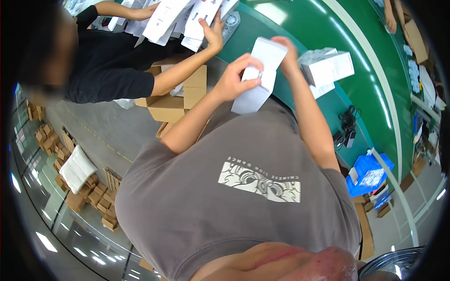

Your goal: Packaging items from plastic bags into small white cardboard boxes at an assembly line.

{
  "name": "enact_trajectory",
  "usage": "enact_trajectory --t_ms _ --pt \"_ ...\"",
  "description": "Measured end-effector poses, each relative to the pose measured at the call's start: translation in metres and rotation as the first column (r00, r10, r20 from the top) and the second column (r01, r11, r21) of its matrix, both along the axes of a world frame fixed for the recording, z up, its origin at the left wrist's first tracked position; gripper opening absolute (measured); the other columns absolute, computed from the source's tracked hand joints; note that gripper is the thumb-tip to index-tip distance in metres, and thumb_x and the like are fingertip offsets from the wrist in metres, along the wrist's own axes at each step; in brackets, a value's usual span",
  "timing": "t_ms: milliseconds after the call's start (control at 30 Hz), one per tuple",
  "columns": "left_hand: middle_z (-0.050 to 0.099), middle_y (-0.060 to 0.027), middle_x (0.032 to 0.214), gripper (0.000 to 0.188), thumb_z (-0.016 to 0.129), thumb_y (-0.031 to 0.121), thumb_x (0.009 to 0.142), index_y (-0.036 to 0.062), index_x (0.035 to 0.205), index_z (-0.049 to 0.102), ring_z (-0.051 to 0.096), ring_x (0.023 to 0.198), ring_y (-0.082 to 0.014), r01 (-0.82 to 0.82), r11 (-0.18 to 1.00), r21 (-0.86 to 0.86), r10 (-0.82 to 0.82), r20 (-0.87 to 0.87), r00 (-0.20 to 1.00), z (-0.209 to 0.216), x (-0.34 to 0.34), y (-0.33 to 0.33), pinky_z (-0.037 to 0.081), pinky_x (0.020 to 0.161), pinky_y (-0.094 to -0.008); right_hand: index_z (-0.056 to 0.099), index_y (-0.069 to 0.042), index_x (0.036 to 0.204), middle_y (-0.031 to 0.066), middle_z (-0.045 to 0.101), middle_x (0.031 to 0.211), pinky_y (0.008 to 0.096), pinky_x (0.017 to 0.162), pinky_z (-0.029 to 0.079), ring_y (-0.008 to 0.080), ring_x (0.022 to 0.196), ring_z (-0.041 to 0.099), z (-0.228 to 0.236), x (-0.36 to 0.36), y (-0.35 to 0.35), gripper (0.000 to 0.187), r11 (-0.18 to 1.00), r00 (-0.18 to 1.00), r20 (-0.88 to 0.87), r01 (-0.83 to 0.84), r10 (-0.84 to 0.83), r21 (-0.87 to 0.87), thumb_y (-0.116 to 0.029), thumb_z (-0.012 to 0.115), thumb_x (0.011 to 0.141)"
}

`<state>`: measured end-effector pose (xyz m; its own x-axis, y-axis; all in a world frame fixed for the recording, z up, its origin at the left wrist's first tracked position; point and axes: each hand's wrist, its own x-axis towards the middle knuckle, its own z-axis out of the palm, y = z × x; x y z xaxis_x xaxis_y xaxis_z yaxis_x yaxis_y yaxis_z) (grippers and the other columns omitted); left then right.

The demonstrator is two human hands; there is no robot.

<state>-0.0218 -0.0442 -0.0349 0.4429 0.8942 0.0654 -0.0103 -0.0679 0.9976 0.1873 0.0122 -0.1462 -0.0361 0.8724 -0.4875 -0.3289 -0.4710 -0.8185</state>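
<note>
A white carton [253, 97], tilted with one end raised, is in front of my chest at the bench edge. My left hand [236, 77] wraps round its side, thumb and fingers pressed on the near panels. At the far end, my right hand [289, 54] has its fingers curled over the edge of a raised white panel [268, 54]; part of those fingers is hidden behind it. The inside of the carton cannot be made out. Just right of my right hand, several white boxes [330, 68] lie together on the green bench [300, 28].
At my left a co-worker's hand [213, 36] steadies a row of white cartons [164, 21]. Below it stands an open cardboard box [194, 89]. Black adapters with cables [348, 129] lie at the bench's right, near a blue bin [368, 175]. Another person's hand [390, 22] shows at far right.
</note>
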Motion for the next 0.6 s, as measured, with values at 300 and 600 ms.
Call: enact_trajectory --t_ms 300,600 --pt "0.056 -0.0077 0.104 0.034 0.075 0.023 0.076 0.0056 0.103 0.064 0.052 0.095 -0.0201 -0.177 0.964 -0.197 0.134 -0.214 0.968 0.011 -0.066 -0.059 0.041 0.085 -0.0309 0.069 -0.002 0.116 0.0194 0.071 0.101 0.0358 0.076 0.057 0.0268 0.089 0.07 -0.133 -0.132 0.125 0.041 0.861 0.518 0.788 -0.173 -0.333 0.478 -0.03 0.074 0.087" --pt "0.056 -0.0061 0.104 0.03 0.076 0.011 0.075 0.0054 0.103 0.065 0.055 0.093 -0.0171 -0.232 0.938 -0.259 0.213 -0.101 0.972 -0.01 -0.084 -0.054 0.042 0.079 -0.0273 0.075 -0.004 0.094 0.0173 0.072 0.083 0.0404 0.076 0.054 0.0308 0.08 0.07 -0.107 -0.084 0.09 0.027 0.975 0.672 0.72 0.013 -0.172 0.221 -0.03 0.07 0.089"
